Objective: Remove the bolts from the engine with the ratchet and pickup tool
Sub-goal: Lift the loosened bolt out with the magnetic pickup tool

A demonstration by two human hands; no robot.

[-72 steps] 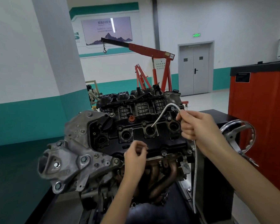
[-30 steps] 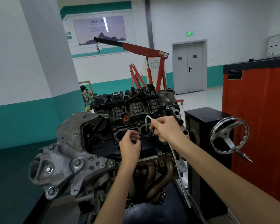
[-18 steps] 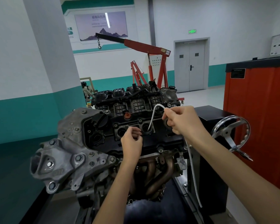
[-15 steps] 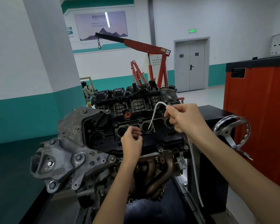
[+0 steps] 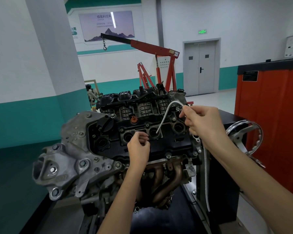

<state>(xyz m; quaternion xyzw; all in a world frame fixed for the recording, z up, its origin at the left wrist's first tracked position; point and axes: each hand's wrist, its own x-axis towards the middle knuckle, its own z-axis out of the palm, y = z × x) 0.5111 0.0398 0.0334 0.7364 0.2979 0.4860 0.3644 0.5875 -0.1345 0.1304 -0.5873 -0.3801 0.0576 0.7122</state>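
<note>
The engine (image 5: 108,149) stands on a stand before me, its black valve cover (image 5: 169,141) facing me with a row of round plug holes. My right hand (image 5: 203,122) grips the flexible silver pickup tool (image 5: 166,114), which arcs up and down so its tip sits at the third plug hole (image 5: 153,132). The tool's long tail (image 5: 205,174) hangs down below my right wrist. My left hand (image 5: 139,146) hovers by the cover just left of that hole, fingers curled; I cannot see anything in them. No ratchet is in view.
A chrome handwheel (image 5: 243,137) juts from the stand at right, beside a black box (image 5: 227,166) and a tall red cabinet (image 5: 274,124). A red engine crane (image 5: 152,51) stands behind. A grey pillar (image 5: 57,56) rises at left. The exhaust manifold (image 5: 167,179) lies below the cover.
My right hand has risen and moved right, drawing the tool's loop higher while its tip stays at the third hole. The left hand has stayed by the cover.
</note>
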